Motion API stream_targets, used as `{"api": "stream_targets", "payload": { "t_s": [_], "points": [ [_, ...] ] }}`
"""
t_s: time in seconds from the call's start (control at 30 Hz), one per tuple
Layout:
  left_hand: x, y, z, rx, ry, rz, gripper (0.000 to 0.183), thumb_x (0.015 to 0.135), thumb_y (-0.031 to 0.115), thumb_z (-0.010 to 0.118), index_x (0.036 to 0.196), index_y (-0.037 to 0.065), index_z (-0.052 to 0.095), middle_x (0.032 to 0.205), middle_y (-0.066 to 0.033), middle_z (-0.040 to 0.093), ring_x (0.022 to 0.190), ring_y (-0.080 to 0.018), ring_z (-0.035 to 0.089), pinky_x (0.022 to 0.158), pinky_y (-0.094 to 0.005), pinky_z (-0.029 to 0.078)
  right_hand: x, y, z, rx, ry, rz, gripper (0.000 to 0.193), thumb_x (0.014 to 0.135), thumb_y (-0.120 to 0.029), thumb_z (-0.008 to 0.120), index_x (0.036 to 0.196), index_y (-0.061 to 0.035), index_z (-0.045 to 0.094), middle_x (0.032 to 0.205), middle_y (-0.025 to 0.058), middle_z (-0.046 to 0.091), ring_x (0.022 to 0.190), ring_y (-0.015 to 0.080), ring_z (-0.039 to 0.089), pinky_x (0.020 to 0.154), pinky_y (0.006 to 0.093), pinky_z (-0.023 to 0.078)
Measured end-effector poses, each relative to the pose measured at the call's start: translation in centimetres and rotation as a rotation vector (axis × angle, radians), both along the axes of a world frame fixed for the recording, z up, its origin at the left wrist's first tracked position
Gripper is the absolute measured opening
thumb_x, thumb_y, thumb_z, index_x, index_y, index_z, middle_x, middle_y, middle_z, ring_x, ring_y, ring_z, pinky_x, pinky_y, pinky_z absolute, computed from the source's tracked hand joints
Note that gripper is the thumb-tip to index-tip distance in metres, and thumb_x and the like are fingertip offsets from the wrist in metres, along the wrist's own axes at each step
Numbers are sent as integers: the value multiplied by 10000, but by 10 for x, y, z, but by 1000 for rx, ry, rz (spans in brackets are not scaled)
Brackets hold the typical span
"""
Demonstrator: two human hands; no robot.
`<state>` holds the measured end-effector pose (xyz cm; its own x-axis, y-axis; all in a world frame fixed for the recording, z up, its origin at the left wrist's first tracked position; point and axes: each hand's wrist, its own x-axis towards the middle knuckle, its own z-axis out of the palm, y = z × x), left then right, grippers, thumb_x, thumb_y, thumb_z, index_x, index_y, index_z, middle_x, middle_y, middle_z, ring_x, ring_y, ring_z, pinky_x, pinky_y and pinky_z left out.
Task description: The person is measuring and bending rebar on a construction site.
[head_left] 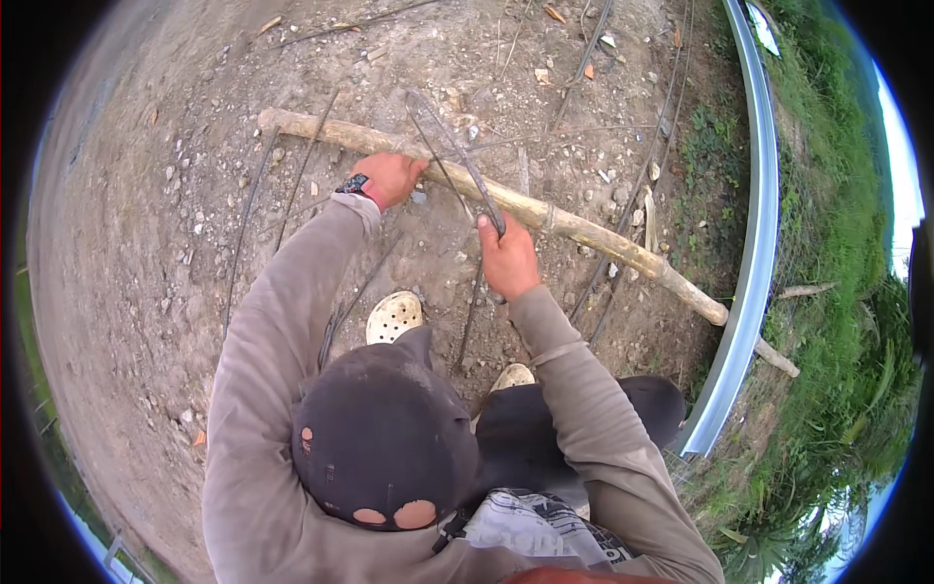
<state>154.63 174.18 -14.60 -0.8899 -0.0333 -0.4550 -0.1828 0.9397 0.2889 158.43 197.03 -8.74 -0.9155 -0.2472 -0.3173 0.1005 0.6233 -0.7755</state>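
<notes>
A long pale bamboo pole (603,238) lies slantwise across the ground in front of me. My left hand (391,178), with a watch on its wrist, is closed on the near side of the pole, left of its middle; some fingertips are hidden. In my right hand (510,261) is the handle end of a hacksaw (455,139) with a dark frame and a thin blade. The saw crosses the pole just right of my left hand, its far end pointing away and to the left. Whether the blade touches the bamboo I cannot tell.
Thin dark rods (251,219) lie scattered on the stony dirt (126,273). A silver metal beam (757,204) runs along the right, beside green grass (827,165). A shorter stick (776,357) lies beyond it. My bent knees and light clogs (394,315) are close below the pole.
</notes>
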Motion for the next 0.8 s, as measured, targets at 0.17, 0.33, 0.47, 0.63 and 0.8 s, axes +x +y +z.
{"api": "stream_targets", "payload": {
  "t_s": [0.17, 0.33, 0.47, 0.63, 0.8],
  "points": [
    [-4, 0, -5, 18, 3, -18, 512, 918, 482, 354, 871, 79, 667, 891, -177, 650, 880, -358, 606, 768, -452, 475, 3, 5, 3, -13, -44, -11, 302, 906, -287, 514, 891, 14, 542, 739, 234, 574, 665, 419, 537, 614, 437, 428],
    [4, -10, 16, -26, -19, 1, 512, 918, 476, 340, 899, 83, 667, 889, -179, 655, 857, -351, 619, 779, -461, 477, 68, 43, 39, -41, -261, -91, 279, 906, -268, 523, 879, 9, 541, 727, 236, 564, 674, 418, 548, 607, 443, 425],
    [4, -8, 2, -27, 43, -14, 493, 905, 498, 372, 872, 103, 664, 843, -167, 658, 808, -363, 625, 722, -463, 489, 24, 1, 27, 82, -23, 19, 294, 905, -272, 520, 887, 21, 535, 746, 257, 572, 728, 451, 550, 637, 465, 434],
    [9, -7, 11, -17, 12, 53, 496, 907, 486, 361, 923, 90, 660, 879, -176, 658, 845, -356, 624, 767, -458, 481, 10, -23, 15, 90, -29, 66, 294, 905, -260, 507, 944, 32, 507, 804, 283, 582, 795, 467, 556, 683, 501, 425],
    [3, 3, 7, -40, 89, 50, 486, 890, 513, 384, 912, 113, 658, 866, -175, 654, 841, -363, 619, 747, -464, 480, 2, -10, 8, 45, 19, 55, 301, 909, -268, 489, 973, 26, 507, 824, 279, 591, 814, 461, 560, 717, 501, 429]
  ]
}}
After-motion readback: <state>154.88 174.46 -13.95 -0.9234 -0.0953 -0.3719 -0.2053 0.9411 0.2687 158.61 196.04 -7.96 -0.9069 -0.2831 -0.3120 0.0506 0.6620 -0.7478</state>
